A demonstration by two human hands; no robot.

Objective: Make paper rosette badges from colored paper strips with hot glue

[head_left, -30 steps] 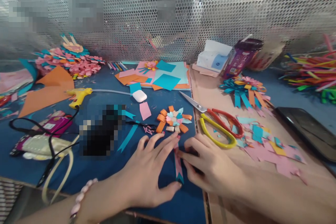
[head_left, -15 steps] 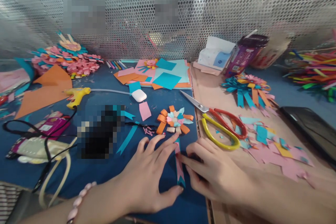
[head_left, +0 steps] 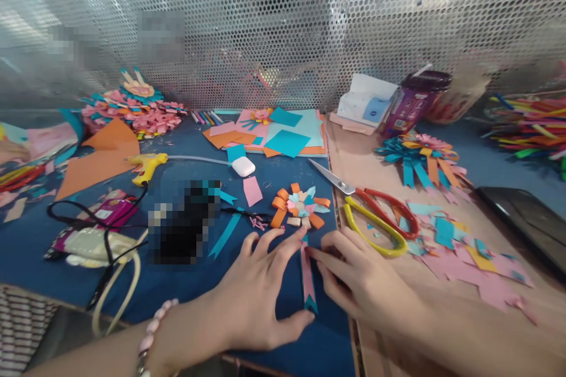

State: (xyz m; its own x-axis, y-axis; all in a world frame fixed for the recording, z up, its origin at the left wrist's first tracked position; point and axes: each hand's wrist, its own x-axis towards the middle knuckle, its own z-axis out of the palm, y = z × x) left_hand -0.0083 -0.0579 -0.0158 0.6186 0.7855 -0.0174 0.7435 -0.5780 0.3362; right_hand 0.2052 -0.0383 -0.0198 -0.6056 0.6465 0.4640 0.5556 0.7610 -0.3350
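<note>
In the head view, a narrow paper ribbon (head_left: 306,277), pink laid over teal with notched lower ends, lies lengthwise on the blue tabletop between my hands. My left hand (head_left: 252,294) is spread, its index fingertip by the ribbon's top and its thumb near the notched end. Curled fingers of my right hand (head_left: 367,277) press at the ribbon's right edge near the top. Just above sits a paper flower (head_left: 301,206) with orange loops and pink and light-blue petals. Scissors (head_left: 349,188) with red and yellow handles lie beyond my right hand.
On the left are a yellow glue gun (head_left: 148,166), its black cord and teal paper strips (head_left: 225,235). Paper sheets (head_left: 287,135) and a white case (head_left: 243,166) lie behind. Paper scraps (head_left: 469,259), a finished rosette (head_left: 420,156) and a dark phone (head_left: 522,224) are right.
The view has shifted slightly, so everything sits a little further right in the picture. Both hands stay at the ribbon in nearly the same pose.
</note>
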